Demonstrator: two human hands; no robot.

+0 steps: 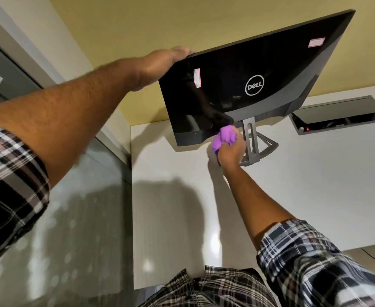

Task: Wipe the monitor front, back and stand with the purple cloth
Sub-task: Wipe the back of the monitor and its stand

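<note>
Monitor [244, 85] back-side toward camera on white desk [293, 196], left hand [160, 67] clasping its top corner, right hand [231, 151] bunching purple cloth [223, 138] beside its stand [252, 142]; hard push risks tipping.

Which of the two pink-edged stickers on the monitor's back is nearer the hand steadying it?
The upright sticker near the left hand; the other sticker sits at the far upper corner.
</note>
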